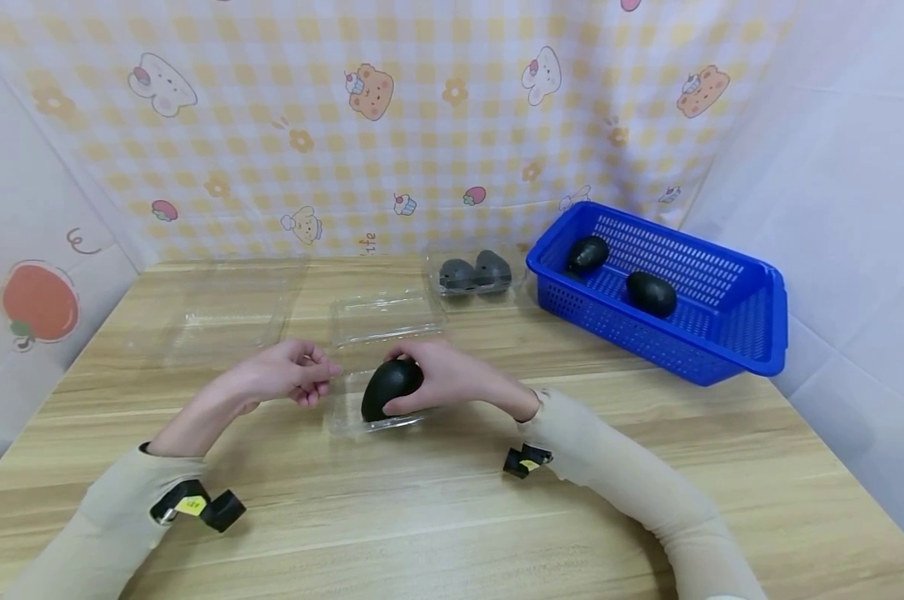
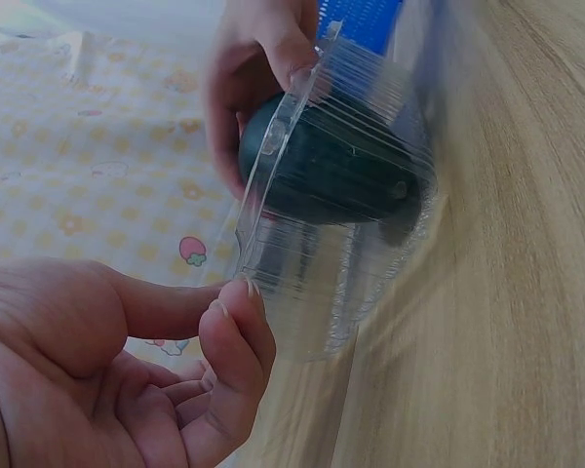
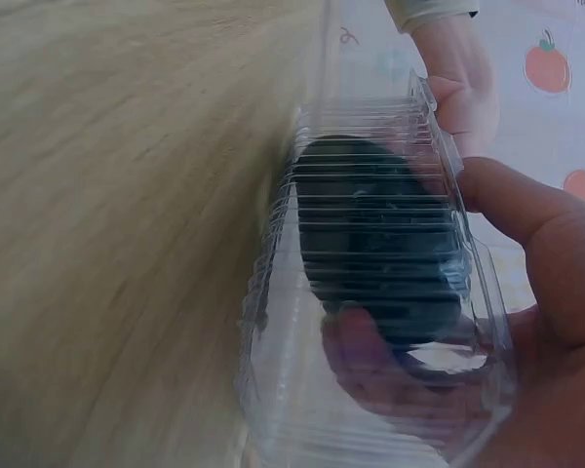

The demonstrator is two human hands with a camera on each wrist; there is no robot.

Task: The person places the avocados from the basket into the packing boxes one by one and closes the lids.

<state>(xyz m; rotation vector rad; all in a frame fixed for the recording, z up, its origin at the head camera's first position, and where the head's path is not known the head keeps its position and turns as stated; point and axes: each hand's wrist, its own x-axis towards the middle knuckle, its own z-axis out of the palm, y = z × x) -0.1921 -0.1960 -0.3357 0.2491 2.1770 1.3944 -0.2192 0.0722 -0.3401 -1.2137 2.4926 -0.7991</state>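
Observation:
A dark green avocado (image 1: 392, 388) sits tilted inside an open clear plastic clamshell box (image 1: 347, 414) in the middle of the table. My right hand (image 1: 442, 379) grips it from the right, with the thumb on its near side and the fingers reaching behind it inside the box. At the box's left edge, my left hand (image 1: 298, 372) pinches the rim between thumb and index finger, its other fingers curled. Through the ribbed wall in the right wrist view, the avocado (image 3: 370, 234) shows with fingertips against it. The raised lid (image 1: 387, 315) lies folded back behind.
A blue perforated basket (image 1: 646, 354) at the right holds avocados, among them one avocado (image 1: 651, 294) near its middle. Behind, a closed clear box (image 1: 476, 287) contains two avocados. Another open clear box (image 1: 227, 321) rests at the back left. A checked curtain (image 1: 422, 158) hangs behind the table.

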